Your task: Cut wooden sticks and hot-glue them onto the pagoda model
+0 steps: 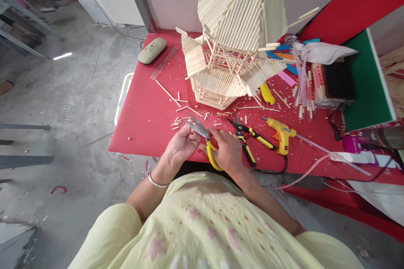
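Observation:
My right hand is closed around the yellow handles of a pair of scissors, whose metal blades point up and to the left. Beside the blades, my left hand has its fingers curled together; whatever they pinch is too small or hidden to make out. Both hands are at the near edge of the red table. Short cut pieces of wooden stick lie just beyond the blades. Behind them stands a tiered pagoda-like model built from pale round sticks.
Right of my hands lie pliers with black-and-yellow handles and a yellow hot glue gun with its cord. A glasses case and clear ruler sit at the back left. Bundled sticks and a green board stand at right.

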{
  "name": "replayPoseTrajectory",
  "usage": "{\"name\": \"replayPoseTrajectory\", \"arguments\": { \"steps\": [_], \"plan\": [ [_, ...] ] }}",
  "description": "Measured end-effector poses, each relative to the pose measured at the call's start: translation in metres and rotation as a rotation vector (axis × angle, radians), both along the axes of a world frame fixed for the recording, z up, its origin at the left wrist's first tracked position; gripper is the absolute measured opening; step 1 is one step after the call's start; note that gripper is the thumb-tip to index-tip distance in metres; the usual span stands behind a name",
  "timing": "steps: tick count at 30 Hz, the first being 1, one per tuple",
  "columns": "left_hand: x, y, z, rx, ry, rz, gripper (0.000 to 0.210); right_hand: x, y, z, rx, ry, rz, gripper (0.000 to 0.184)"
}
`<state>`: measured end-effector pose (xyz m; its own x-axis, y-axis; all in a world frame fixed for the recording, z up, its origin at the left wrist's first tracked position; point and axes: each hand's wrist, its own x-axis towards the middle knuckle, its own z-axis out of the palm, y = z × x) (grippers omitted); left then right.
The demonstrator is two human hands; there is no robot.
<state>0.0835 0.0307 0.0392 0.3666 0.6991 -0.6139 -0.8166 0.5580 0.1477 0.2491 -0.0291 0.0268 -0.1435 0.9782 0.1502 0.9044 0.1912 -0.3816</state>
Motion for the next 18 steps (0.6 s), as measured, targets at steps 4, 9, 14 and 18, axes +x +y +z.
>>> {"name": "replayPoseTrajectory", "arguments": {
  "steps": [4,9,14,18],
  "plan": [
    [-0.001,0.001,0.002,0.0,0.03,0.004,0.023,0.003,-0.001,0.001,0.019,-0.047,0.017,0.049],
    [-0.002,0.001,0.005,-0.072,0.073,0.001,0.026,0.007,-0.001,-0.002,0.083,-0.105,0.02,0.048],
    [-0.003,0.0,0.005,-0.035,-0.012,-0.05,0.021,0.004,-0.006,-0.01,0.04,-0.017,-0.042,0.042],
    [-0.008,-0.001,0.003,0.064,-0.007,-0.056,0.013,0.003,-0.006,-0.015,-0.004,-0.05,-0.219,0.047]
  ]
}}
